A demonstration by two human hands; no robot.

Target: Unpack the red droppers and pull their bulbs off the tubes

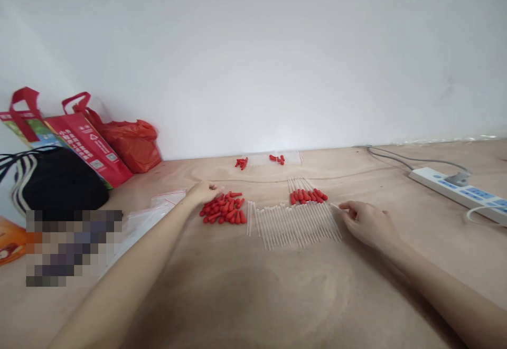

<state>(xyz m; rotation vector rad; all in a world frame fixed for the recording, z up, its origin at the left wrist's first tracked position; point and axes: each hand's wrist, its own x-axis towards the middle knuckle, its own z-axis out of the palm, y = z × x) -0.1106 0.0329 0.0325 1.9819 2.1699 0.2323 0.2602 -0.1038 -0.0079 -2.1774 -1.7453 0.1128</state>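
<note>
My left hand (pixel 203 190) is at the back edge of a pile of red rubber dropper bulbs (pixel 225 209). Its fingers are curled together, and what they hold, if anything, is too small to make out. At the right end of a row of clear dropper tubes (pixel 299 225), my right hand (pixel 366 223) pinches the upper end of a thin tube (pixel 335 206) between thumb and finger. Behind that row lie several droppers (pixel 309 196) with red bulbs fitted, bulbs toward me and tubes pointing away.
Farther back, clear bags (pixel 293 157) hold red-bulbed droppers by the wall. More clear zip bags (pixel 138 222) lie beside my left forearm. A black drawstring bag (pixel 59 180), red carrier bags (pixel 132 145) and a blurred-out item stand left. A white power strip (pixel 455 188) with cables lies right.
</note>
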